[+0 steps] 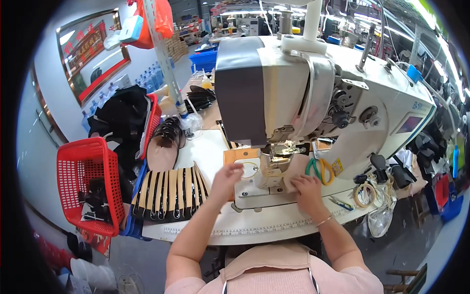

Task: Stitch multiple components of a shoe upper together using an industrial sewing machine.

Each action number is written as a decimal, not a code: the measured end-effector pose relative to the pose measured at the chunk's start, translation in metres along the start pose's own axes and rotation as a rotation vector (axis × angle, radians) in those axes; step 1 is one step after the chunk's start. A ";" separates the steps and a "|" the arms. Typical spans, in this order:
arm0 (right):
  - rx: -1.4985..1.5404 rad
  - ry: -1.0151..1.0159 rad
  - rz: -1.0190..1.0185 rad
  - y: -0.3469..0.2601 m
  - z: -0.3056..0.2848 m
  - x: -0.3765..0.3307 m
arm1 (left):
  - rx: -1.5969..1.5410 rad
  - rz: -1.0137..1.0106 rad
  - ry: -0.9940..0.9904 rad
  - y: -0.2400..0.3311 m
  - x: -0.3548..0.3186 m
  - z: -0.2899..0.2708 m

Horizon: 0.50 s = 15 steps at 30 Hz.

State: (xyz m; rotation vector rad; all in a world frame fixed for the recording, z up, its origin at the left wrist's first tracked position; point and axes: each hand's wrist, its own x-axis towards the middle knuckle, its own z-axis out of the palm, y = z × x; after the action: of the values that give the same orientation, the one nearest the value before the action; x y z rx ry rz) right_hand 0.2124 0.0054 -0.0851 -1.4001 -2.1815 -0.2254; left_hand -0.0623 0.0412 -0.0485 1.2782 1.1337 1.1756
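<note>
Mid-stitch, by the look of it: your right hand [307, 188] lies flat, fingers spread, pressing the tan piece [293, 177] just beside the presser foot [278, 158] of the sewing machine [313, 98]. Your left hand [226, 179] hovers half-curled and empty near the needle plate [250, 183]. Next move probably calls for steady, even feeding, fingertips clear of the needle.
</note>
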 end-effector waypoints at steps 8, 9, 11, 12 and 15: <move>0.383 -0.059 -0.047 -0.031 -0.152 0.021 | 0.493 0.879 -0.061 0.070 -0.082 0.057; 0.368 -0.162 -0.109 -0.029 -0.166 0.016 | 0.444 0.958 -0.103 0.082 -0.083 0.068; 0.644 -0.336 -0.123 -0.035 -0.176 0.016 | 0.446 0.751 -0.373 0.097 -0.089 0.085; 0.758 -0.397 -0.121 -0.038 -0.178 0.019 | 0.435 0.563 -0.511 0.098 -0.090 0.090; 1.072 -0.259 0.300 -0.040 -0.159 0.031 | 0.196 0.047 -0.426 0.086 -0.079 0.088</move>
State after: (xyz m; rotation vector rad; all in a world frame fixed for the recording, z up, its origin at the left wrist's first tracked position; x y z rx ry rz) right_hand 0.2217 -0.0536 0.0703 -1.0775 -1.7225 1.1157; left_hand 0.0198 -0.0476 0.0338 1.6201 0.9194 0.7843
